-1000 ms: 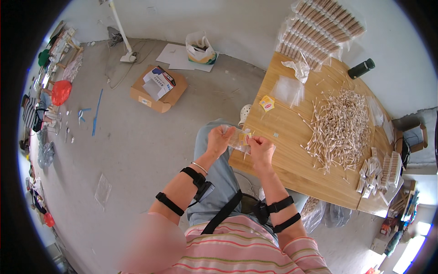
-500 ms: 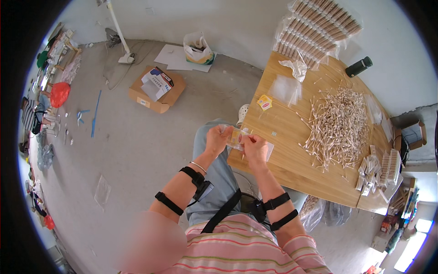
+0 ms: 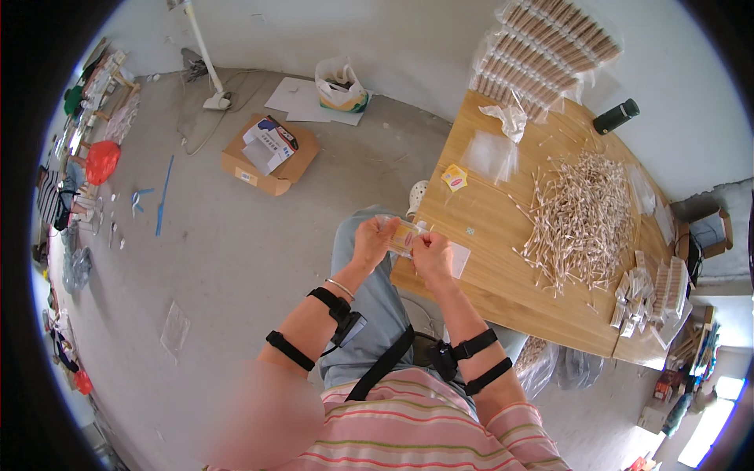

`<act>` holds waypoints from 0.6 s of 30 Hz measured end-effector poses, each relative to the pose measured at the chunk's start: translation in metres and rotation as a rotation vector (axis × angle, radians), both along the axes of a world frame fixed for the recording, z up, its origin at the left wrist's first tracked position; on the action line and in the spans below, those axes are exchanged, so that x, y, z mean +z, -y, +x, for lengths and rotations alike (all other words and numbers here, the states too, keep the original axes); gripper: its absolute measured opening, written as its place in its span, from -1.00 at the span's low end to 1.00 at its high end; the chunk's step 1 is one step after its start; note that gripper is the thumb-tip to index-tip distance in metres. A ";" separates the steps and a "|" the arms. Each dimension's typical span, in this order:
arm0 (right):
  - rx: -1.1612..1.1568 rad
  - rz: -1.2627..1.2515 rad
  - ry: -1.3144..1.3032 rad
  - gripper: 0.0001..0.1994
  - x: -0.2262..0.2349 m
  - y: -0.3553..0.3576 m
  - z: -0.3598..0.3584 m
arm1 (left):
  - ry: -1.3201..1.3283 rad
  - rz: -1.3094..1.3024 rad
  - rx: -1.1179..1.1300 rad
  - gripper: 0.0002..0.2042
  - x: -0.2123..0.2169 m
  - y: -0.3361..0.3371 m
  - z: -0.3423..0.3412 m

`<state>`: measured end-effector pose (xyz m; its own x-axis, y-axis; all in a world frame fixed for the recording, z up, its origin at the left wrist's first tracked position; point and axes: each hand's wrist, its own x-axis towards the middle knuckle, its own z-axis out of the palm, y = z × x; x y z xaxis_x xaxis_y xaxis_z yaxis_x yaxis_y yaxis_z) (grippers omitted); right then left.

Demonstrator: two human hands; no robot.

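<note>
Over the near left corner of the wooden table (image 3: 487, 271), both hands hold a small clear plastic packet (image 3: 403, 237) with a yellow and red label. My left hand (image 3: 369, 243) is closed on its left end. The fingers of my right hand (image 3: 433, 256) pinch its right end, hiding that edge. What lies inside the packet is hard to make out. Beside my right hand, a pale flat sheet (image 3: 460, 260) lies on the table edge. A large heap of cotton swabs (image 3: 585, 216) covers the table's right part.
Yellow labels (image 3: 455, 177) and clear plastic bags (image 3: 490, 155) lie further back. Bundled swab packs (image 3: 542, 59) are stacked at the far end, near a dark green bottle (image 3: 617, 116). More packs (image 3: 671, 286) sit at the right edge. A cardboard box (image 3: 271, 153) stands on the floor.
My right hand has shifted slightly left and its fingers have curled closer round the packet's end, showing more of the pale sheet. My left hand is nearly unmoved.
</note>
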<state>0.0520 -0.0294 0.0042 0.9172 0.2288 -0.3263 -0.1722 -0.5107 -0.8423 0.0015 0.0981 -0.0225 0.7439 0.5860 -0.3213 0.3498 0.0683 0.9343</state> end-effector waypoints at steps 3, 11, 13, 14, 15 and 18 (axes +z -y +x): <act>-0.007 0.001 -0.020 -0.84 0.002 -0.002 -0.002 | 0.039 -0.071 -0.002 -0.69 -0.009 -0.003 -0.002; 0.036 -0.046 0.055 -0.84 0.002 -0.001 -0.003 | 0.127 -0.173 -0.041 -0.68 -0.014 -0.004 -0.005; 0.049 -0.082 0.033 -0.83 0.004 -0.002 -0.004 | 0.123 -0.163 -0.039 -0.68 -0.013 -0.003 -0.004; 0.046 -0.081 0.054 -0.83 0.004 -0.002 -0.005 | 0.119 -0.154 -0.036 -0.68 -0.013 -0.003 -0.004; 0.044 -0.078 0.077 -0.84 0.006 -0.003 -0.006 | 0.120 -0.152 -0.037 -0.68 -0.013 -0.003 -0.004; 0.030 -0.096 0.172 -0.84 0.014 0.001 -0.008 | 0.130 -0.170 -0.044 -0.69 -0.010 0.001 0.000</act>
<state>0.0441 -0.0300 0.0186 0.9545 0.2325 -0.1868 -0.0131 -0.5930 -0.8051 0.0016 0.0973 -0.0324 0.8091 0.4978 -0.3122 0.2331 0.2159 0.9482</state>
